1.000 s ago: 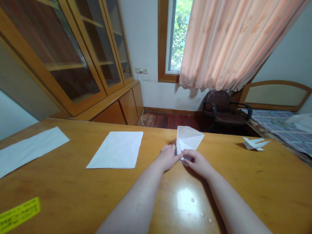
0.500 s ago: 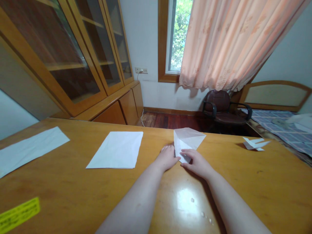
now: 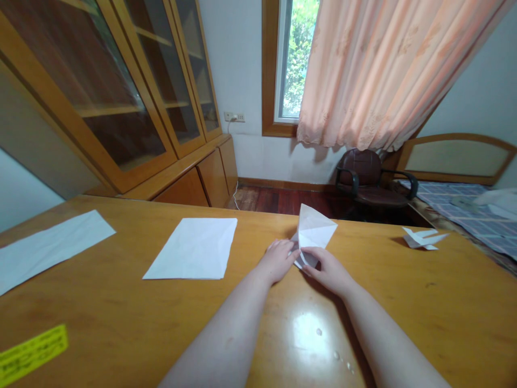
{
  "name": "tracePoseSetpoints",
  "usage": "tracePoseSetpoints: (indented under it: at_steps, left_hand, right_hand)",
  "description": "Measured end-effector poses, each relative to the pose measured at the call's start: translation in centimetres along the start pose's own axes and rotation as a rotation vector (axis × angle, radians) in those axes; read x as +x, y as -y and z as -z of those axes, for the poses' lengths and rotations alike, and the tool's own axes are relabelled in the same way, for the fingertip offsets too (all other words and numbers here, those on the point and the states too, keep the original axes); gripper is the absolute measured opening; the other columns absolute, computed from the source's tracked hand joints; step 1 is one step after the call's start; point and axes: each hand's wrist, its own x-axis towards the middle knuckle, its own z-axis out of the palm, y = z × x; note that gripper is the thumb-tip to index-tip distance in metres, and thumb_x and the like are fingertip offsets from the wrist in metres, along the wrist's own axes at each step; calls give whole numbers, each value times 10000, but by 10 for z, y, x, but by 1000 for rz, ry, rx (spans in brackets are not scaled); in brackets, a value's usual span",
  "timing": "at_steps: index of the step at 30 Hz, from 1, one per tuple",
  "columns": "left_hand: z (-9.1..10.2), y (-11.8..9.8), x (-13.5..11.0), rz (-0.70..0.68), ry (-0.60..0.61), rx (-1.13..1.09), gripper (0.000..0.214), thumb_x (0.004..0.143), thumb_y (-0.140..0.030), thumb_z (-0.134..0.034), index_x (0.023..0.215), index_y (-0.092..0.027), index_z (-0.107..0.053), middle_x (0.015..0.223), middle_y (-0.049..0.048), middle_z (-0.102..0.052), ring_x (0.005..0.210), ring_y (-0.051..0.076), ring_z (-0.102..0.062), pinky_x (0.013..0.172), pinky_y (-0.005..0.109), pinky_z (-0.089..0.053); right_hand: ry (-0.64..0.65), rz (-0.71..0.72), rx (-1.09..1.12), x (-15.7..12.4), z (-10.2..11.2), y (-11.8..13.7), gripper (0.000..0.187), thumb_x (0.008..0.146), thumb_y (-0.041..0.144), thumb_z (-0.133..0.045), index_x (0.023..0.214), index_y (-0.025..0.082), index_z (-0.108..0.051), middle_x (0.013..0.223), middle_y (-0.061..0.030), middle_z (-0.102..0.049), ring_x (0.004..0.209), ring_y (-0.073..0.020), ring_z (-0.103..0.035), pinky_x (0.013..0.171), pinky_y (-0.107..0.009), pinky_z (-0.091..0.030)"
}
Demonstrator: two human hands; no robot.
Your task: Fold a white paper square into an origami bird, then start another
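Observation:
Near the far edge of the desk, a partly folded sheet of white paper (image 3: 317,233) stands with its left flap raised and a pointed corner at the top. My left hand (image 3: 279,258) rests at its lower left, fingers closed on that edge. My right hand (image 3: 325,268) pinches the paper's lower part between thumb and fingers. The hands almost meet at the lower fold, and the fingers hide part of it. To the right lies a small folded paper figure (image 3: 422,238) with pointed ends.
A square white sheet (image 3: 191,249) and a long paper strip (image 3: 56,245) lie on the wooden desk (image 3: 133,328) to the left. A yellow label (image 3: 34,353) is at the near left. Beyond the desk stand a chair (image 3: 365,180) and a glass-door cabinet (image 3: 161,81).
The paper's left side has lifted off the desk and swung up toward the right. My right hand's fingers have closed in on the lower fold, nearer my left hand.

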Motion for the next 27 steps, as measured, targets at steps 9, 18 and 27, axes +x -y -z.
tracePoseSetpoints:
  at_steps: [9,18,27]
  left_hand:
    - [-2,3,-3,-14,92,22,373,854,-448,-480,1201,-356,-579,1412,0,-425,1332,232,-316,1127,462,-157]
    - [1,0,-6,-40,129,-2,364,786,-472,-566,1143,-411,-610,1414,-31,-422,1341,259,-292,1124,504,-122]
    - [4,-2,-6,-98,178,-30,344,787,-477,-566,1125,-434,-611,1410,-46,-428,1346,248,-286,1123,527,-65]
  right_hand:
    - [-107,-152,40,5,1,2,317,791,236,-504,1096,186,-574,1033,-93,-664,916,-236,-613,819,-372,-473]
    - [-254,-265,-6,6,2,-6,410,762,270,-535,1163,188,-545,993,-97,-689,847,-251,-645,711,-336,-491]
    - [-159,-231,-56,5,2,-5,265,803,293,-478,947,195,-677,882,-73,-713,787,-241,-642,674,-329,-479]
